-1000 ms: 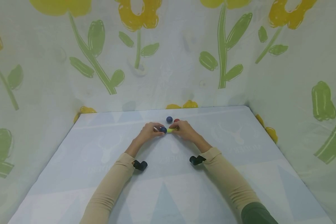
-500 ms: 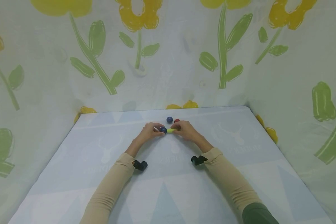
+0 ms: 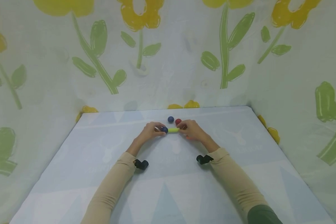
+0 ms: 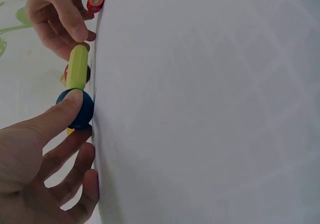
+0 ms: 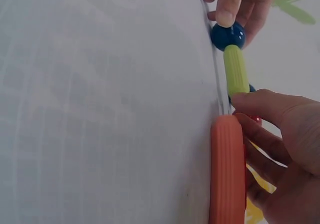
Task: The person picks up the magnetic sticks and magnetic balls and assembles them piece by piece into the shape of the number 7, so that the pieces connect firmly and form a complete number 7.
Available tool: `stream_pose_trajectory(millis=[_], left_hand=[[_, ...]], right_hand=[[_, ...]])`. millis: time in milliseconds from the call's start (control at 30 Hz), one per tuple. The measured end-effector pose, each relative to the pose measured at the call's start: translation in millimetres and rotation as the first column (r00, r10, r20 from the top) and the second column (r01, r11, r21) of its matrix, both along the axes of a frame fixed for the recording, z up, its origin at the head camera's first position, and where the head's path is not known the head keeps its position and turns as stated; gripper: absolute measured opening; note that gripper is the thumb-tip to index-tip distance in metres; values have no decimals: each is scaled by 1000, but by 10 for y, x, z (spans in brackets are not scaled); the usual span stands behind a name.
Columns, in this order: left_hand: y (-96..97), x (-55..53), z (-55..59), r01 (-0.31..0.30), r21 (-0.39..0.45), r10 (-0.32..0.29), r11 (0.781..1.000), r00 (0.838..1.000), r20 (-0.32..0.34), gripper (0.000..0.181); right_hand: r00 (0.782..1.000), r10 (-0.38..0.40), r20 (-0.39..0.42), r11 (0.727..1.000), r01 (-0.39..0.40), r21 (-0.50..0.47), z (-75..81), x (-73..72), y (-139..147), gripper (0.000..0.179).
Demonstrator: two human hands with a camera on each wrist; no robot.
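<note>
Near the table's far side, my left hand (image 3: pixel 151 131) pinches a dark blue ball (image 4: pixel 82 109) between thumb and fingers. A yellow-green ribbed rod (image 5: pixel 235 70) meets the ball and points toward my right hand (image 3: pixel 193 130). The right hand's thumb and forefinger are at the rod's far end, apart from each other, with the rod's rounded tip showing in the left wrist view. Beside the right fingers lies an orange ribbed rod (image 5: pixel 227 169), with a red rod (image 4: pixel 93 8) against it. Whether the fingers touch these two rods, I cannot tell.
Beyond the hands sit another blue ball (image 3: pixel 170 119) and a red ball (image 3: pixel 178 121). The pale patterned table (image 3: pixel 165 174) ends at a flower-printed cloth wall (image 3: pixel 173 68), which also rises on both sides.
My right hand has slid right along the yellow-green rod to its end, baring more of it. The orange rod now shows under that hand. The left hand stays almost still.
</note>
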State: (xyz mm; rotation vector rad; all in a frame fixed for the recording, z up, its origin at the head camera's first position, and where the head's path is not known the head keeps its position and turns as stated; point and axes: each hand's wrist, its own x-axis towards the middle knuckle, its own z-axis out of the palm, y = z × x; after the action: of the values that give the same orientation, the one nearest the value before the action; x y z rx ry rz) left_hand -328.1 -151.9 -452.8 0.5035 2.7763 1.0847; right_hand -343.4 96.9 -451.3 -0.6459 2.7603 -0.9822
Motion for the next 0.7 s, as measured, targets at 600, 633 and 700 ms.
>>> stream_pose_trajectory(millis=[600, 633, 700], left_hand=[[-19, -1, -21, 12, 23, -12, 1000, 1000, -1, 38], [-18, 2, -19, 11, 25, -11, 1000, 1000, -1, 38], [-18, 5, -14, 9, 30, -8, 1000, 1000, -1, 38]], right_hand=[[999, -53, 5, 999, 53, 13, 58, -32, 227, 28], [998, -59, 7, 998, 59, 15, 64, -33, 232, 28], [998, -69, 7, 998, 69, 15, 71, -36, 241, 28]])
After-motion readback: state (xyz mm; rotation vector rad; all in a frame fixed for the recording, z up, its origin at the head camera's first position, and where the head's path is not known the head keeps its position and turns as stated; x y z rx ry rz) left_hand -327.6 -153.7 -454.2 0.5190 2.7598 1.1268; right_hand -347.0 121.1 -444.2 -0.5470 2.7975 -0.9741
